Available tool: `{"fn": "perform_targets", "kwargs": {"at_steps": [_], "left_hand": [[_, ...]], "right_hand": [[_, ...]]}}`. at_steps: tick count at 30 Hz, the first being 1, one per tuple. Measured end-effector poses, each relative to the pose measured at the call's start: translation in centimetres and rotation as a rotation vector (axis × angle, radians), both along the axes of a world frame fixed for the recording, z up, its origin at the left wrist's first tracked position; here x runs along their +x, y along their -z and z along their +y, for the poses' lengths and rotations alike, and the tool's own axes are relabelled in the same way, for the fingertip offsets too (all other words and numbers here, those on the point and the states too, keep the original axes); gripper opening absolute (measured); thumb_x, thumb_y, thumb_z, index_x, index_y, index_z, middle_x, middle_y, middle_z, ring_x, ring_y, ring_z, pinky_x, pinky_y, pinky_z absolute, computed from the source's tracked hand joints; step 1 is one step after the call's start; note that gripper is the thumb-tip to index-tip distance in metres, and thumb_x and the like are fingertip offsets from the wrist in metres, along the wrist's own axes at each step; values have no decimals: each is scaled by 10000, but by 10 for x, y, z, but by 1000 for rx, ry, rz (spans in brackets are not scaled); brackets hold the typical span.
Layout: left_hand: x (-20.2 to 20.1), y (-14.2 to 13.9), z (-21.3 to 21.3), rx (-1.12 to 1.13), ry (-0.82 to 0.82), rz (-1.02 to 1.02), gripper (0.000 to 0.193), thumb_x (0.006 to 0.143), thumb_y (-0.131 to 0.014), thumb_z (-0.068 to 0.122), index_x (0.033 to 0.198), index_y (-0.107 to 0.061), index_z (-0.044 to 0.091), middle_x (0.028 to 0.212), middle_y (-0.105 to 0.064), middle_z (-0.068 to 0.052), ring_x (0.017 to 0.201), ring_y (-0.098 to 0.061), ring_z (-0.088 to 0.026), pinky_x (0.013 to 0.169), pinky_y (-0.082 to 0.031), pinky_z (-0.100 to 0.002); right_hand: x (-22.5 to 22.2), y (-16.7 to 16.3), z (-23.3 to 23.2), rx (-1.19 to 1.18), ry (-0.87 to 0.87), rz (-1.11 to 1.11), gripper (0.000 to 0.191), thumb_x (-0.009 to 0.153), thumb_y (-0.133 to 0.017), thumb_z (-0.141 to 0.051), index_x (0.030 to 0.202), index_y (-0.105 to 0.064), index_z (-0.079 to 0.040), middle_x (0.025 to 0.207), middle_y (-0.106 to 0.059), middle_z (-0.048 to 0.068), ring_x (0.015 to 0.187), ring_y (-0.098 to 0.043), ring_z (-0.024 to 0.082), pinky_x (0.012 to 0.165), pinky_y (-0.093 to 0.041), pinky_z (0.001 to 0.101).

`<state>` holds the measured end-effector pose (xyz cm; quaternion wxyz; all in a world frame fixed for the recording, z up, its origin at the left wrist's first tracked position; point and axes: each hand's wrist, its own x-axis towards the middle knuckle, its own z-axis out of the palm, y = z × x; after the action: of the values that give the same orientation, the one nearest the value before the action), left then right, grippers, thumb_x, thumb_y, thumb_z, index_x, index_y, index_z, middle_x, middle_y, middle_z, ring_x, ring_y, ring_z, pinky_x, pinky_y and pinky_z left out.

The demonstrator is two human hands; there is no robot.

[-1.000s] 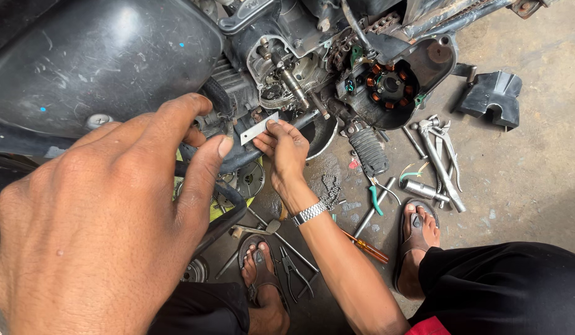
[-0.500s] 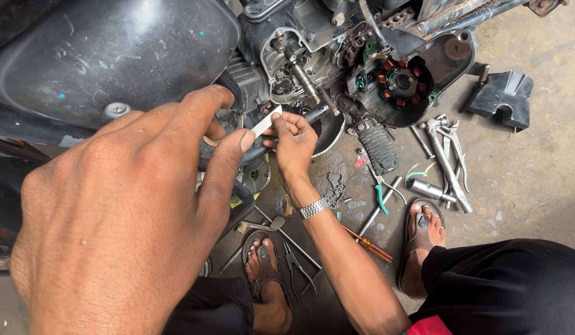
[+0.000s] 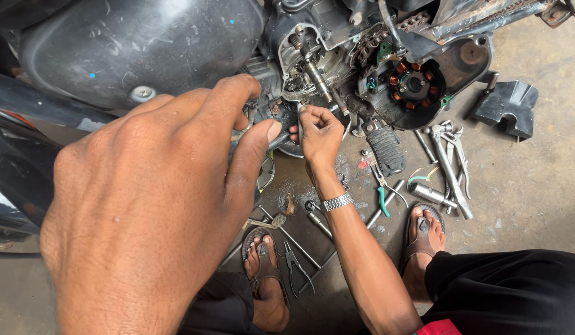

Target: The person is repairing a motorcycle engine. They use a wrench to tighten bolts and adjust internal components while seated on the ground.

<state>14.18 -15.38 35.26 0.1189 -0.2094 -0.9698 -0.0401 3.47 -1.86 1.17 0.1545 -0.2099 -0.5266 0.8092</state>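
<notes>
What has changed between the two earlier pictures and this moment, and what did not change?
The small flat light-coloured piece that both hands held up earlier is no longer visible. The right hand has moved closer to the engine and is now closed near the open casing. The left hand has come closer to the camera and reaches the same spot. The tools on the floor, the sandalled feet and the wristwatch look unchanged.

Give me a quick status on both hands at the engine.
Left hand up close, fingers at the engine case. Right hand pinched shut below the shaft; what it grips is hidden. Footpeg beside it.
</notes>
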Motion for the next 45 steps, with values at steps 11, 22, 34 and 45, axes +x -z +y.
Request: {"fn": "perform_targets", "kwargs": {"at_steps": [11,22,34,45], "left_hand": [[-2,4,-2,37,46,19,381,961,-706,374,1239,-716,113,905,-779,-71,715,-731,-281,519,-533,-447],[-1,2,-2,57,51,12,364,965,-698,359,1226,-713,106,874,-773,-83,713,-722,-298,518,-524,-460],[-1,1,-3,55,68,30,361,980,-696,361,1230,-712,100,834,-765,-70,716,-726,-277,518,-532,-438],[0,-1,-5,135,118,109,283,977,-709,321,1129,-703,82,818,-747,-77,676,-706,-291,528,-517,-436]], "right_hand": [[6,3,-12,136,90,120,129,972,-712,-80,1006,-683,41,819,-727,51,709,-693,82,614,-516,199],[0,9,-22,267,197,191,120,977,-729,-81,983,-682,30,828,-681,10,729,-600,44,672,-516,203],[-1,3,-19,328,194,120,119,958,-731,-94,952,-683,14,789,-703,24,688,-613,52,632,-519,213],[28,-10,-17,436,73,268,109,1049,-657,-82,1119,-667,1,947,-674,26,835,-601,67,724,-502,234]]}}
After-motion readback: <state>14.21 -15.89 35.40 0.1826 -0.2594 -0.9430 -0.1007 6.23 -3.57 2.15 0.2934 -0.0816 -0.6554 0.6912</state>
